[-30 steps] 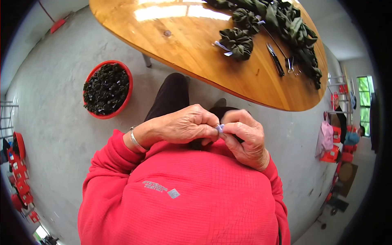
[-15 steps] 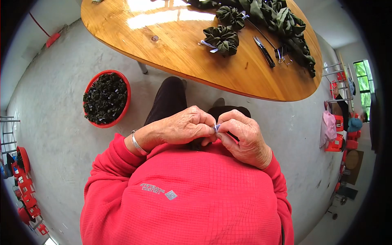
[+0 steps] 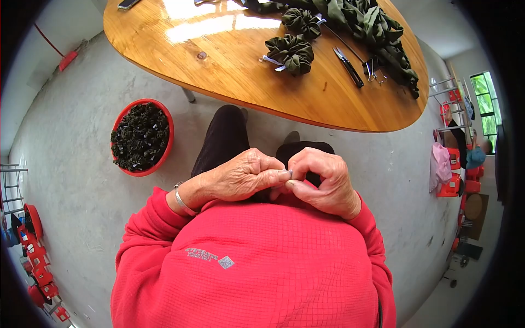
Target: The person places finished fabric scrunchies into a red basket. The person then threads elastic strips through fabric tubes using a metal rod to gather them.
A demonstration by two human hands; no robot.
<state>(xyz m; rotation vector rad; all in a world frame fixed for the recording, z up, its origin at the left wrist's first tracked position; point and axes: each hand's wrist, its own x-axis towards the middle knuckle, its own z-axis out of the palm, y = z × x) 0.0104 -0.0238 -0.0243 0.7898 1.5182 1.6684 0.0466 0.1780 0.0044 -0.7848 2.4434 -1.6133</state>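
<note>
My left hand (image 3: 235, 176) has thumb and forefinger pinched on a small pale scrap (image 3: 291, 173), most of it hidden. My right hand (image 3: 322, 180) meets it at 3 o'clock, thumb and forefinger bent in and nearly closed on the same scrap; other fingers curled. Silver bangle (image 3: 184, 200) on my left wrist. Red basin (image 3: 171, 134) of dark ruffled pieces on the floor, between 9 and 10 o'clock. Wooden table (image 3: 219, 76) ahead: two green scrunchies (image 3: 295, 53) at 12, black-handled tool (image 3: 350, 70) at 1, heaped green cloth (image 3: 363, 24) beyond, also 1.
</note>
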